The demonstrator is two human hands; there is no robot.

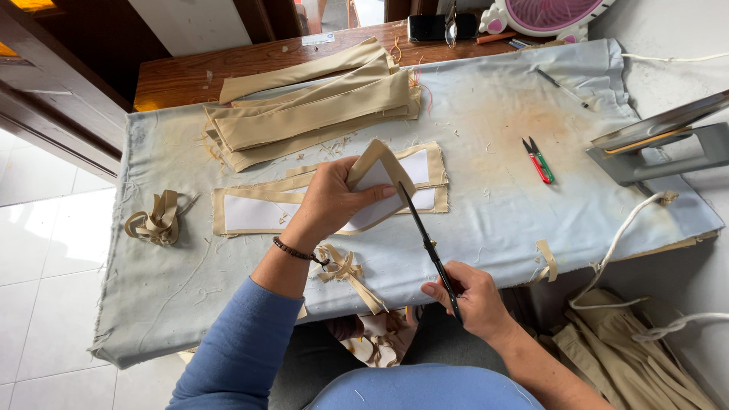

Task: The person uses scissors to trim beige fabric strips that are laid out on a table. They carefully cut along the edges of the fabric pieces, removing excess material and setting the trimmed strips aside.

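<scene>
From the head camera: the left hand (334, 199) pinches a tan fabric strip (382, 171) backed with white interfacing, folded upward just above the pale ironing cloth (493, 205). The right hand (471, 296), fingers closed around black scissors (427, 243), points the blades at the strip's edge.

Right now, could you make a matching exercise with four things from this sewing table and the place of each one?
Things:
1. scissors
2. thread snips
3. stack of tan fabric strips
4. loose bundle of trimmings

Places:
A. far side of the table cover
B. in the right hand
C. near the cover's left edge
D. on the scorched patch, near the iron

Pairs: 1-B, 2-D, 3-A, 4-C
</scene>
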